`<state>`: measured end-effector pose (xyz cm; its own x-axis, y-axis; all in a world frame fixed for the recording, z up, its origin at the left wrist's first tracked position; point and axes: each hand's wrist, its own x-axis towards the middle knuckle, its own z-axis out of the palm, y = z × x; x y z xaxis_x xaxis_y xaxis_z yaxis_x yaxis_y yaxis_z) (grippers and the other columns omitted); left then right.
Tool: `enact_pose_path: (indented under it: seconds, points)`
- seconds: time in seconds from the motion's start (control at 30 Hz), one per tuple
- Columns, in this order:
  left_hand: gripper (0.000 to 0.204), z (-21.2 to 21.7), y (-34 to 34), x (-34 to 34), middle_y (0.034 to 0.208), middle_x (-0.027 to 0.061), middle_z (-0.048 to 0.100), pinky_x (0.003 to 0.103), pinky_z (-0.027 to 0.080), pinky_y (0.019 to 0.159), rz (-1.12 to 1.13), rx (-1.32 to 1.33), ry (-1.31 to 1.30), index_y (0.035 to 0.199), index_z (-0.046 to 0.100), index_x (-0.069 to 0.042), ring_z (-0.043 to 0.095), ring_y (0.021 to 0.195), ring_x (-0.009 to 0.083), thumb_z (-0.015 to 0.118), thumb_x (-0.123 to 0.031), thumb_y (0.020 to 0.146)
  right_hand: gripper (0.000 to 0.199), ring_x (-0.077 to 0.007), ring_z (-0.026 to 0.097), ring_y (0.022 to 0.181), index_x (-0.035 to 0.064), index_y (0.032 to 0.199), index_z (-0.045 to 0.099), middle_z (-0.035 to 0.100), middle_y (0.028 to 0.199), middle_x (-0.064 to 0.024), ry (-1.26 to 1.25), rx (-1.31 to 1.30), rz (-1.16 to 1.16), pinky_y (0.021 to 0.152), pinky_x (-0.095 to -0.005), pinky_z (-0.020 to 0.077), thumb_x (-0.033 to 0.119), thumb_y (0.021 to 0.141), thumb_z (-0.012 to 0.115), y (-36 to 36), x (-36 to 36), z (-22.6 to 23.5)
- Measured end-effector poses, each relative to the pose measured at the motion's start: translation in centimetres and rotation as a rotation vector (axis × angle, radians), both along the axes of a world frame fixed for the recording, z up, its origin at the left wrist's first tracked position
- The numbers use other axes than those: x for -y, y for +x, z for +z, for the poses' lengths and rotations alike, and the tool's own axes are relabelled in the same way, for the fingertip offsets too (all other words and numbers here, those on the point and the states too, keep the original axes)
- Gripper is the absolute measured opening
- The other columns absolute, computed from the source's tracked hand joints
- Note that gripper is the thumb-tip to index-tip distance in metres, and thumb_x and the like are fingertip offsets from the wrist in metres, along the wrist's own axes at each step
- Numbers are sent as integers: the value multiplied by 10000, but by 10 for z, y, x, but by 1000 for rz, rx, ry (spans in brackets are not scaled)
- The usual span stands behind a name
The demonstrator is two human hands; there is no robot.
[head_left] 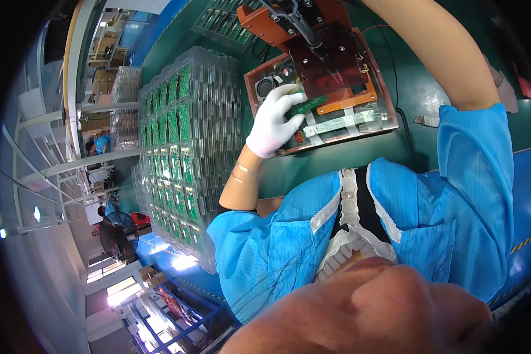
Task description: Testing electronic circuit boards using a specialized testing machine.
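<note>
One tall stack of clear plastic trays is standing beside one open reddish box, its green boards too many for counting. One orange metal press is overhanging the box. Your white-gloved left hand is pinching one thin green circuit board just inside the box's left edge; your right hand is lying outside the view, grip unknowable. That board is probably feeling light, stiff, fragile, favouring holds along its edges.

Left grip white-gloved — blue smock, white-trimmed — pale lace collar.
</note>
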<state>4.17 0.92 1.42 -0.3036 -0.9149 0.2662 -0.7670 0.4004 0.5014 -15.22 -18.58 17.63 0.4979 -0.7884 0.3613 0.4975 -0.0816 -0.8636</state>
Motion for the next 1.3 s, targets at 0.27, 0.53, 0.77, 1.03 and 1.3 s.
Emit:
enact_pose_path:
  seconds: [0.27, 0.53, 0.77, 1.03, 1.3]
  points:
    - [487, -24, -25, 41, 1334, 139, 590, 382, 498, 943, -326, 38, -1, 1255, 643, -83, 589, 1132, 345, 711, -100, 772, 213, -109, 518, 494, -19, 869, 674, 682, 727, -86, 16, 1, 7, 468, -208, 423, 187, 924, 679, -3, 4, -2]
    - [460, -11, -38, 50, 1329, 141, 598, 430, 447, 1028, -423, 171, -85, 1259, 649, -102, 585, 1159, 359, 692, -298, 844, 219, -106, 514, 494, -17, 869, 680, 683, 728, -82, 19, -16, -10, 469, -208, 420, 193, 928, 676, 0, -2, -2]
    - [510, 0, -43, 25, 1278, 148, 630, 486, 379, 1093, -383, 290, -117, 1247, 649, -72, 580, 1162, 353, 618, -440, 895, 227, -103, 512, 494, -11, 862, 686, 683, 739, -78, 12, -16, -16, 467, -209, 419, 209, 918, 695, -7, 4, -2]
    - [526, -18, -27, 2, 1222, 134, 657, 490, 364, 1089, -153, 297, -163, 1221, 648, -57, 563, 1165, 355, 566, -477, 915, 229, -101, 538, 520, -12, 918, 684, 688, 764, -74, -29, -24, 25, 486, -201, 430, 216, 913, 705, -7, -3, -8]
    - [466, -22, 9, -42, 1360, 117, 593, 491, 373, 1071, -52, 358, -211, 1196, 651, -70, 512, 1265, 368, 599, -434, 910, 439, -149, 619, 935, 14, 1371, 582, 640, 1268, -107, -427, -469, -372, 834, -254, 489, 284, 1025, 567, -29, 24, 4]
